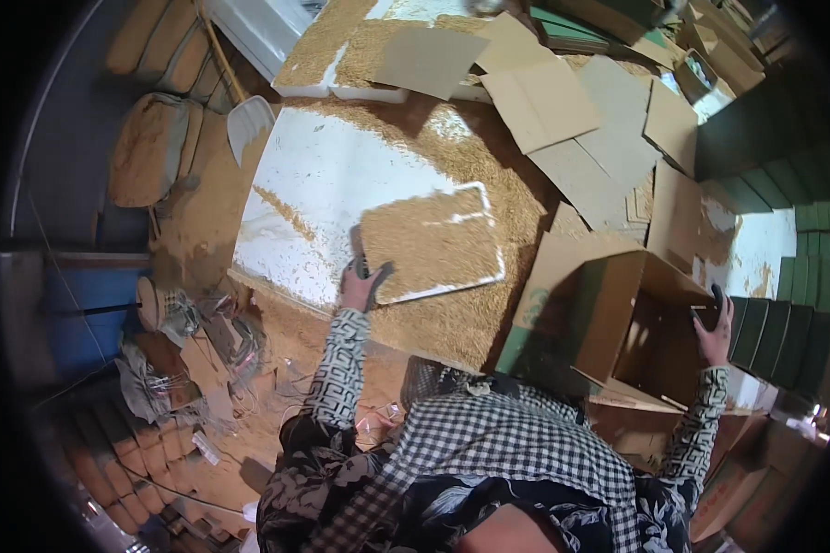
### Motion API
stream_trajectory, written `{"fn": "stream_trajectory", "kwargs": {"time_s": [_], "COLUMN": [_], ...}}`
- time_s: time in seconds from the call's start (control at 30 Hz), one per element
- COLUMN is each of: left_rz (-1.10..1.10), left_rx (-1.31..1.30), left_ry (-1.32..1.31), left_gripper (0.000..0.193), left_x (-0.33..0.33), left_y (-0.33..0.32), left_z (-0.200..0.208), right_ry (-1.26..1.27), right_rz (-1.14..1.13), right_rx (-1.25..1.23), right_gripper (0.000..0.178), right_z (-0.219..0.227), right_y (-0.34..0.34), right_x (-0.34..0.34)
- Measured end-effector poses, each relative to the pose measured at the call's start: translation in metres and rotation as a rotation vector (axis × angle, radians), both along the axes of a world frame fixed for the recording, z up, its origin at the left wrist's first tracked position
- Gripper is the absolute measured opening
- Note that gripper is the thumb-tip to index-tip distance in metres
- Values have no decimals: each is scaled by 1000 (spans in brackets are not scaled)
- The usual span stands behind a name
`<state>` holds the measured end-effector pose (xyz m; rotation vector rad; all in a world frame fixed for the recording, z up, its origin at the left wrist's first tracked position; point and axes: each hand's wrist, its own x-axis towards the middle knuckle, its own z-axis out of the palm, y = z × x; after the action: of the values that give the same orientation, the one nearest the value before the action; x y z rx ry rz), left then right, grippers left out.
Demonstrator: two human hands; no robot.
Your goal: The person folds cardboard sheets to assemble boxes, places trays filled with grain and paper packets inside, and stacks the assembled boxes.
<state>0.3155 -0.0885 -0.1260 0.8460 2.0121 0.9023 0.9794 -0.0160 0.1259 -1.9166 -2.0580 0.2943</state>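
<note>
My left hand (361, 284), in a dark-fingered glove, grips the near left corner of a shallow white tray (500, 265). Loose tan material like husks or sawdust (429, 244) fills the tray, with white showing along its rim. The tray is over a white work surface (318, 175), partly strewn with the same material. To the right, my right hand (714, 334) has its thumb and fingers around the right edge of an open cardboard box (609, 309). The box lies tilted with its opening toward the right, and its inside is shadowed.
Flat cardboard sheets (539, 101) lie across the far right of the surface. Dark green boxes (770, 332) are stacked at the right. A white-bladed shovel (247, 124) leans at the far left, near filled sacks (148, 152). Plastic and cardboard scraps (207, 355) litter the floor at left.
</note>
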Motion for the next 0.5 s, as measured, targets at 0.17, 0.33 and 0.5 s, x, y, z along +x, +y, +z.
{"fn": "stream_trajectory", "kwargs": {"time_s": [0.17,0.33,0.5], "left_rz": [350,384,-2], "left_rx": [303,430,662], "left_ry": [-711,-500,46], "left_gripper": [48,45,44], "left_x": [124,118,94], "left_y": [33,17,-22], "left_z": [127,156,206], "right_ry": [-125,-565,135], "right_rz": [-50,-129,194], "right_rx": [61,187,448], "right_gripper": [82,79,50], "right_z": [4,26,33], "right_y": [-12,-11,-16], "right_x": [-12,-42,-50]}}
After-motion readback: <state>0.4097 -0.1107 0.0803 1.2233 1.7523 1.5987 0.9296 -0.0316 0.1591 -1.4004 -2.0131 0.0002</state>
